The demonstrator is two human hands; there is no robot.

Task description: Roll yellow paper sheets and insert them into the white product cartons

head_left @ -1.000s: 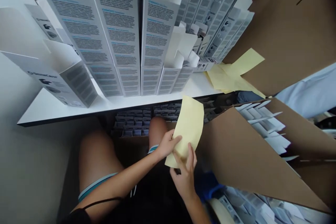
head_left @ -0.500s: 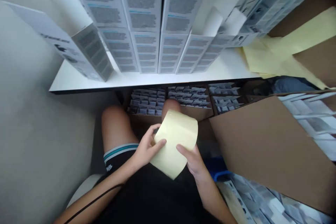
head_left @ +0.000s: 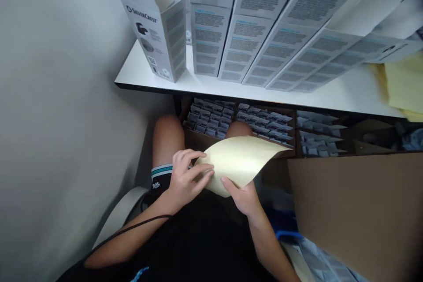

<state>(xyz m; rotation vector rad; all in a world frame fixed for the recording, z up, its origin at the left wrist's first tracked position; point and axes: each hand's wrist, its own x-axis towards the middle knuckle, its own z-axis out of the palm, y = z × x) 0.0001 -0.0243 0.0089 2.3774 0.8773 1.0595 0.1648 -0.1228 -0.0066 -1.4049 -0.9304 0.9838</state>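
A pale yellow sheet (head_left: 241,161) lies curved over my lap, below the white table edge (head_left: 205,86). My left hand (head_left: 187,178) grips its left edge, thumb and fingers pinched on the paper. At the sheet's lower edge my right hand (head_left: 244,196) holds it from beneath, with one finger on top. Both hands are closed on the sheet, close together above my knees.
Tall grey-white printed cartons (head_left: 251,26) stand in rows on the table, one open carton (head_left: 155,31) at the left. Under the table a brown box (head_left: 238,123) holds several small packs. A large cardboard flap (head_left: 357,211) rises at right. More yellow sheets (head_left: 405,88) lie far right. A wall (head_left: 59,119) closes the left.
The sheet has come down from upright to lying curved across my lap. My view has swung left, so the wall fills more of the picture. Both hands kept hold.
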